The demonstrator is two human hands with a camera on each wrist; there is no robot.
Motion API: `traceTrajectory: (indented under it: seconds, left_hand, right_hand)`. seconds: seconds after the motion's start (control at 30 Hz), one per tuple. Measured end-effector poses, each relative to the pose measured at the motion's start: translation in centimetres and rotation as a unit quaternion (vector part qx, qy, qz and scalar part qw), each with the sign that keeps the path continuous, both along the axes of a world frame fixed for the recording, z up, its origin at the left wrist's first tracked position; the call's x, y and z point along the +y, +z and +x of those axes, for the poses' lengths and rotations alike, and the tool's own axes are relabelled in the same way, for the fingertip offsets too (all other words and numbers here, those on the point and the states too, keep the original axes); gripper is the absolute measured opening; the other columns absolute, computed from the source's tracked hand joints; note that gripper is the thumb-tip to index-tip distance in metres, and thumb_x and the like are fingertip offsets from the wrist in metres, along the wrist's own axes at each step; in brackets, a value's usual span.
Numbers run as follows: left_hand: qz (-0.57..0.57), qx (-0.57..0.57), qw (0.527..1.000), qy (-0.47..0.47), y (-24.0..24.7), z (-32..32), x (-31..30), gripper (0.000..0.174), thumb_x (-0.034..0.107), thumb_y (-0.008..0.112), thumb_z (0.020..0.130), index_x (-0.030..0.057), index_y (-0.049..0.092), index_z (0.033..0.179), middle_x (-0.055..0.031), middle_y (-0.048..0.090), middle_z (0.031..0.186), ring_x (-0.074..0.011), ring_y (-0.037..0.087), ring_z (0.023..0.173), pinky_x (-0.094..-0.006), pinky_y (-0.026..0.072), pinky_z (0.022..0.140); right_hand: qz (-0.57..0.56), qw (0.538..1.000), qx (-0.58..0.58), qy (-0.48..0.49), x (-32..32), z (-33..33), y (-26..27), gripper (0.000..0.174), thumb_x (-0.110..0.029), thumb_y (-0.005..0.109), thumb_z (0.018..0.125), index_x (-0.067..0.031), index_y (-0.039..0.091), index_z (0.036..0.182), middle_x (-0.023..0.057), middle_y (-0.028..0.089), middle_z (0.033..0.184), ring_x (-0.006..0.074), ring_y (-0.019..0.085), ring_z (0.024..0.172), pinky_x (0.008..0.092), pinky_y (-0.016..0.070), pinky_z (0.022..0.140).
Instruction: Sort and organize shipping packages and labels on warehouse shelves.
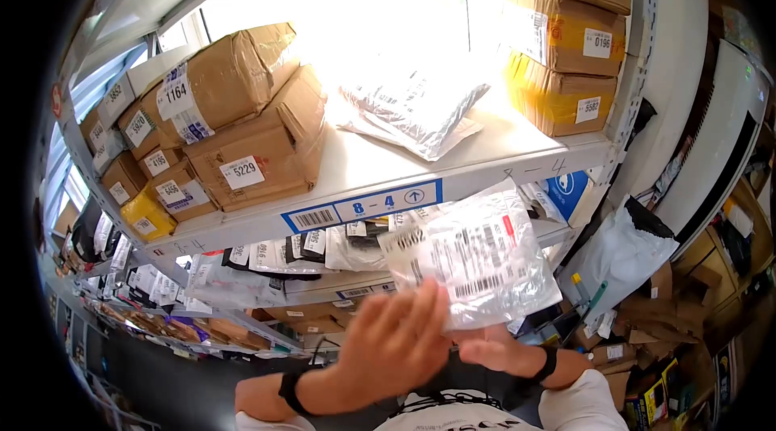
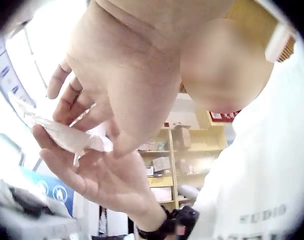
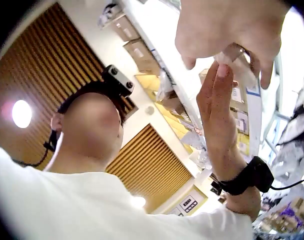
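Observation:
A clear-and-white plastic mailer (image 1: 477, 261) with a printed label and barcodes is held up before the shelf, its label side facing up. The fingers of my left hand (image 1: 396, 338) lie straight and together over its lower left edge. Beneath it my right hand (image 1: 495, 348) holds the lower edge, palm up, with most fingers hidden behind the mailer. Seen edge-on in the left wrist view, the mailer (image 2: 67, 136) runs thin between both hands. My left hand (image 3: 219, 95) points its fingers up towards the right hand (image 3: 232, 30) in the right wrist view.
Numbered cardboard boxes (image 1: 242, 128) stack on the shelf's left, with more boxes (image 1: 566, 51) at its right. Flat plastic parcels (image 1: 412, 111) lie between them. A shelf tag (image 1: 362, 206) marks the front edge. Packed parcels (image 1: 275, 257) fill the tier below. A white bag (image 1: 622, 257) hangs at right.

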State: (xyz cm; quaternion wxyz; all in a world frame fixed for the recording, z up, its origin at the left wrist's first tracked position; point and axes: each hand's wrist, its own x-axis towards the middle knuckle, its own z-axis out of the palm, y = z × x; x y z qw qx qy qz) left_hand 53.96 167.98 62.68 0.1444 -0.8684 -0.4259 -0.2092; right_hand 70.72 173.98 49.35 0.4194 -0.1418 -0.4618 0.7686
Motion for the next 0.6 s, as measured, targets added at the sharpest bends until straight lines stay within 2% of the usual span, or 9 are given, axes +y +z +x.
traceTrajectory:
  seconds: [0.1,0.23,0.3,0.33,0.4,0.43,0.5,0.57,0.6]
  left_hand:
    - [-0.018,-0.101,0.994,0.038,-3.5,-2.7,0.2,0.052,0.037,0.071,0.079,0.0004,0.057,0.112,-0.0184,0.056,0.117,-0.0296,0.058,0.097,-0.0393,0.046,0.084]
    - [-0.185,-0.312,0.921,0.138,-11.0,-5.7,2.0,0.042,0.025,0.068,0.086,-0.0003,0.055,0.117,-0.0151,0.06,0.11,-0.0242,0.06,0.096,-0.0366,0.0488,0.08]
    - [-0.448,-0.503,0.735,0.076,-13.1,-7.5,2.7,0.038,0.02,0.064,0.09,-0.0019,0.051,0.119,-0.0085,0.064,0.099,-0.0147,0.062,0.085,-0.0298,0.0519,0.072]
    - [-0.448,-0.504,0.734,0.075,-12.9,-7.8,2.7,0.038,0.02,0.064,0.09,-0.0019,0.051,0.119,-0.0085,0.064,0.099,-0.0147,0.062,0.085,-0.0298,0.0519,0.072]
    - [-0.36,-0.603,0.708,0.076,-12.0,-8.4,3.1,0.031,0.016,0.061,0.092,-0.0028,0.053,0.115,-0.0036,0.065,0.092,-0.0065,0.06,0.08,-0.0229,0.0511,0.068]
    - [-0.321,-0.651,0.684,0.068,-12.5,-8.9,3.8,0.026,0.016,0.059,0.093,-0.0022,0.052,0.111,-0.0061,0.064,0.091,-0.0078,0.061,0.075,-0.0232,0.0517,0.061]
    - [-0.317,-0.641,0.693,0.093,-11.0,-9.8,4.7,0.025,0.015,0.057,0.094,-0.0021,0.052,0.111,-0.0066,0.064,0.089,-0.0089,0.062,0.07,-0.0233,0.0507,0.055]
    - [-0.313,-0.631,0.7,0.118,-10.1,-10.3,6.2,0.023,0.015,0.055,0.094,-0.002,0.051,0.11,-0.0072,0.064,0.087,-0.01,0.062,0.066,-0.0234,0.0497,0.049]
    - [-0.294,-0.612,0.725,0.119,-10.2,-10.5,7.4,0.023,0.014,0.053,0.095,-0.0021,0.05,0.111,-0.0078,0.063,0.086,-0.011,0.062,0.063,-0.0241,0.0484,0.045]
  right_hand:
    - [-0.165,0.985,0.048,0.005,0.6,-0.2,-1.8,0.044,-0.008,0.057,0.092,-0.0009,0.044,0.133,0.0109,0.053,0.13,0.0196,0.051,0.117,0.0339,0.041,0.1]
    - [-0.067,0.992,-0.087,0.069,1.8,-0.3,-4.4,0.037,-0.009,0.056,0.093,0.0017,0.049,0.127,0.0097,0.057,0.122,0.0183,0.056,0.107,0.0317,0.0442,0.094]
    - [0.021,0.982,-0.164,0.088,3.5,-0.3,-3.7,0.035,-0.012,0.057,0.093,0.0014,0.051,0.125,0.009,0.059,0.12,0.0179,0.056,0.105,0.0319,0.045,0.092]
    - [0.111,0.959,-0.237,0.106,4.8,-0.2,-3.1,0.033,-0.014,0.057,0.093,0.0011,0.053,0.123,0.0084,0.061,0.117,0.0174,0.057,0.104,0.0321,0.0457,0.09]
    - [0.414,0.867,-0.254,-0.11,9.0,-0.6,-2.4,0.027,-0.021,0.061,0.089,-0.0032,0.06,0.109,0.013,0.063,0.1,0.0258,0.061,0.092,0.0347,0.0463,0.081]
    - [0.529,0.755,-0.282,-0.266,10.7,-0.9,-1.0,0.026,-0.02,0.063,0.085,-0.005,0.06,0.106,0.0149,0.06,0.101,0.0321,0.056,0.099,0.0402,0.0416,0.088]
    - [0.562,0.585,-0.413,-0.415,13.4,-1.9,2.0,0.036,-0.016,0.066,0.076,-0.0069,0.057,0.11,0.0137,0.054,0.116,0.0333,0.047,0.113,0.0471,0.032,0.099]
    - [0.571,0.504,-0.473,-0.443,16.8,-2.8,2.3,0.035,-0.018,0.065,0.075,-0.007,0.06,0.108,0.0145,0.058,0.111,0.033,0.049,0.111,0.0491,0.0318,0.1]
    - [0.573,0.503,-0.475,-0.44,18.3,-2.9,2.0,0.035,-0.018,0.065,0.075,-0.007,0.06,0.108,0.0145,0.058,0.111,0.033,0.049,0.111,0.0491,0.0318,0.1]
